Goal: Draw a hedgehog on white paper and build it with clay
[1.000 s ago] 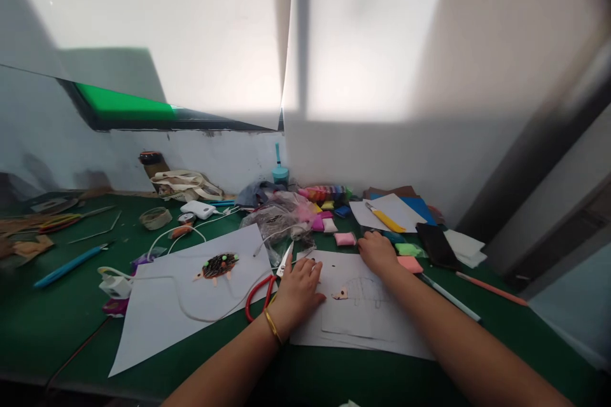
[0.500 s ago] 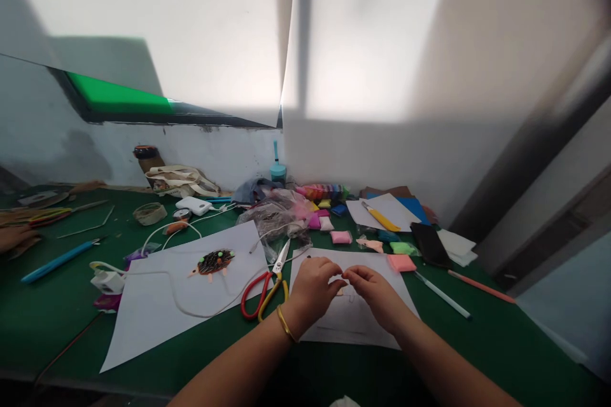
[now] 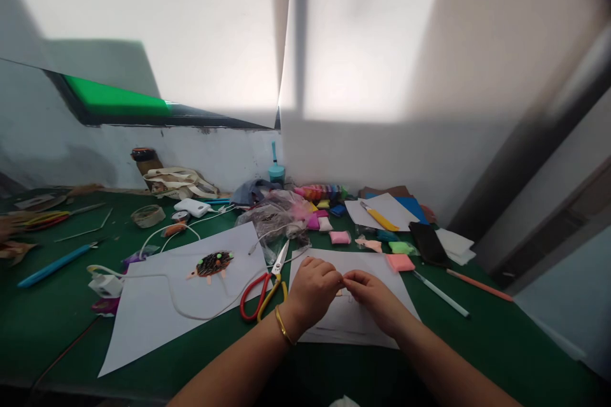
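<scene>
Above the drawing paper (image 3: 353,323), left hand (image 3: 314,289) and right hand (image 3: 377,297) meet. Their fingers pinch together, on what is unclear.

The left hand (image 3: 311,287) and right hand (image 3: 376,297) meet above white paper (image 3: 341,323). Scissors (image 3: 278,268) lie near the left wrist.

Layered, rectangular white paper sheets (image 3: 346,321) are laid flat on the dark-green tabletop (image 3: 57,311). Thin drawn lines (image 3: 351,298) and a small peach-coloured patch (image 3: 339,293) are partly hidden from view.
</scene>
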### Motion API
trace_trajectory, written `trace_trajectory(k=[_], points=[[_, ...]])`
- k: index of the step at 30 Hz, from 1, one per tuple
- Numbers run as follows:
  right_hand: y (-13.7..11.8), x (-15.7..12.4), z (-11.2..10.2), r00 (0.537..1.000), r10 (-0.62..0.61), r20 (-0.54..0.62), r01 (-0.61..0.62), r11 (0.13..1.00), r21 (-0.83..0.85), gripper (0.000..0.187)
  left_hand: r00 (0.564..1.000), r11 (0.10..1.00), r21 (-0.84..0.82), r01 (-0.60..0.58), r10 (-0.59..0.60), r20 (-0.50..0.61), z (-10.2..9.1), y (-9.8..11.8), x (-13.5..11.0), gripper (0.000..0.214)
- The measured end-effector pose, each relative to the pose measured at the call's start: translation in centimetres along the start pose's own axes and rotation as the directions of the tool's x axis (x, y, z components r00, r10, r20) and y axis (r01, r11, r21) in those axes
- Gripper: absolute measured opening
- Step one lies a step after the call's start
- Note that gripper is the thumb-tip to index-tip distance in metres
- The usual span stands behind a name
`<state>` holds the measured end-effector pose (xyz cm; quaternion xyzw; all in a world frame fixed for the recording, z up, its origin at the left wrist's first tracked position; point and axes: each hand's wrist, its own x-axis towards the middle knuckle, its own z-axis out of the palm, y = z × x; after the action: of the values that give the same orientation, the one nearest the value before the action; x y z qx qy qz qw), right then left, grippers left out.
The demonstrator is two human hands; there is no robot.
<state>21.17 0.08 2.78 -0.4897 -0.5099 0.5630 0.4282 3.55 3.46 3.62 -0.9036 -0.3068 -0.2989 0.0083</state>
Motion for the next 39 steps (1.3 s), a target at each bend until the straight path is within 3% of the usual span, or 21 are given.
trace_trajectory(k=[10,14,16,18,21,23,29,34,39], points=[[-0.8,-0.5,0.1,0.999,0.045,0.023,-0.044,0.998,-0.048,0.028,0.996,0.995,0.055,-0.082,0.081,0.027,-0.2,0.2,-0.1,0.016],[-0.9,-0.5,0.0,0.999,0.001,0.055,0.004,0.995,-0.098,0.029,0.996,0.995,0.062,-0.074,0.071,0.050,-0.3,0.2,0.1,0.018],[-0.7,0.1,-0.6,0.997,-0.045,0.059,0.056,0.975,-0.216,0.031,0.996,0.997,0.065,-0.041,0.036,0.078,-0.3,0.1,0.2,0.015],[-0.3,1.3,-1.7,0.992,-0.122,0.014,0.115,0.881,-0.458,0.032,0.992,0.997,0.082,-0.001,-0.010,0.125,-0.3,-0.2,0.4,0.012],[0.7,3.5,-4.1,0.966,-0.256,-0.041,0.109,0.543,-0.833,0.028,0.978,0.991,0.124,0.047,-0.071,0.195,-0.1,-0.8,0.4,0.010],[1.3,4.8,-5.6,0.959,-0.273,-0.071,0.072,0.481,-0.874,0.026,0.969,0.988,0.138,0.073,-0.103,0.224,0.0,-1.0,0.3,0.008],[2.8,6.0,-7.0,0.948,-0.311,-0.066,0.066,0.395,-0.916,0.026,0.940,0.961,0.205,0.185,-0.233,0.249,0.3,-2.3,0.0,0.011],[3.5,5.7,-6.8,0.940,-0.337,-0.058,0.075,0.369,-0.927,0.029,0.888,0.858,0.384,0.341,-0.428,0.169,0.0,-6.3,1.6,0.015],[3.7,5.7,-7.0,0.930,-0.362,-0.065,0.078,0.368,-0.926,0.029,0.878,0.820,0.428,0.380,-0.465,0.111,0.4,-9.0,3.5,0.026]])
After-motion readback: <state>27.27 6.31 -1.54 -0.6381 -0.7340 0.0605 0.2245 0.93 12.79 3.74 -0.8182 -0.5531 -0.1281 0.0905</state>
